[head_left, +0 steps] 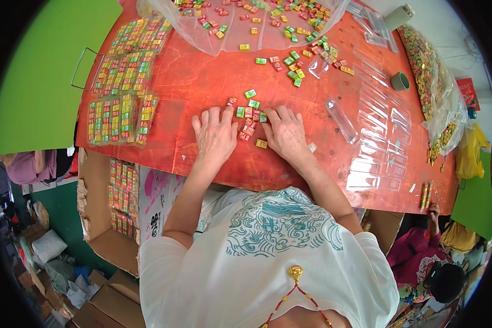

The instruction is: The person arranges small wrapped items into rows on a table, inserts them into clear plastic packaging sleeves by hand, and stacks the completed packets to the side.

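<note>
Small rectangular wrapped pieces (249,113) in red, green and yellow lie in a loose cluster on the red tabletop (191,82), between my two hands. My left hand (217,134) rests on the table left of the cluster, fingers spread, its fingertips near a red piece (231,101). On the other side, my right hand (286,134) has its fingers apart, the index finger at a green piece (263,117). Neither hand grips anything that I can see. A yellow piece (261,144) lies nearer to me, and a green one (250,93) sits beyond the cluster.
Filled clear trays (112,120) are stacked at left. A plastic sheet (229,41) at the back bears many loose pieces. Right stand empty clear trays (374,131), a grey-green cup (399,81) and a bulging bag (423,71). Another person's hand (433,211) touches the right edge.
</note>
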`<state>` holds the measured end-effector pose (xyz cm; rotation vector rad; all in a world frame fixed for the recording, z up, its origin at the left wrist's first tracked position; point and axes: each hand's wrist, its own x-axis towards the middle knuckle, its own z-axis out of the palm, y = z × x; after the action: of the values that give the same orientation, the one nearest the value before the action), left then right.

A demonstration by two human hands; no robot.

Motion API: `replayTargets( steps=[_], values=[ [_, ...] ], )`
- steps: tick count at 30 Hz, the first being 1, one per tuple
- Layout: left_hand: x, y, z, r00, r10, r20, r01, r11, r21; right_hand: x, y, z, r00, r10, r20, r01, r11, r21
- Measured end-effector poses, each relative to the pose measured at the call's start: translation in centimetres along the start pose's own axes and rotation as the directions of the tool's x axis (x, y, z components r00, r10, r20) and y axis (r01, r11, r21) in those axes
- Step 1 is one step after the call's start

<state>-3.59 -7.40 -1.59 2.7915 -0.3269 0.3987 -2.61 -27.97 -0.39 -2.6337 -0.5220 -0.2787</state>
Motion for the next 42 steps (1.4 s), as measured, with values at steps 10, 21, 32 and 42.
replayTargets(
  steps=[10,21,32,42],
  values=[
    [1.3,-0.6,0.0,0.993,0.113,0.025,-0.113,0.994,-0.009,1.2,0.5,0.4,1.000,-0.021,-0.009,0.021,1.000,0.017],
    [4.3,-3.2,1.0,0.987,0.151,0.053,-0.152,0.988,0.027,5.6,1.0,1.0,0.999,-0.040,0.014,0.041,0.998,-0.044],
    [1.5,-2.6,-0.7,0.987,0.095,0.127,-0.098,0.995,0.017,3.4,4.1,0.0,0.999,0.039,-0.037,-0.041,0.998,-0.049],
    [1.3,-2.2,-0.4,0.988,0.123,0.092,-0.124,0.992,-0.001,1.9,2.9,-0.9,0.998,-0.016,0.059,0.018,0.999,-0.032]
  ],
)
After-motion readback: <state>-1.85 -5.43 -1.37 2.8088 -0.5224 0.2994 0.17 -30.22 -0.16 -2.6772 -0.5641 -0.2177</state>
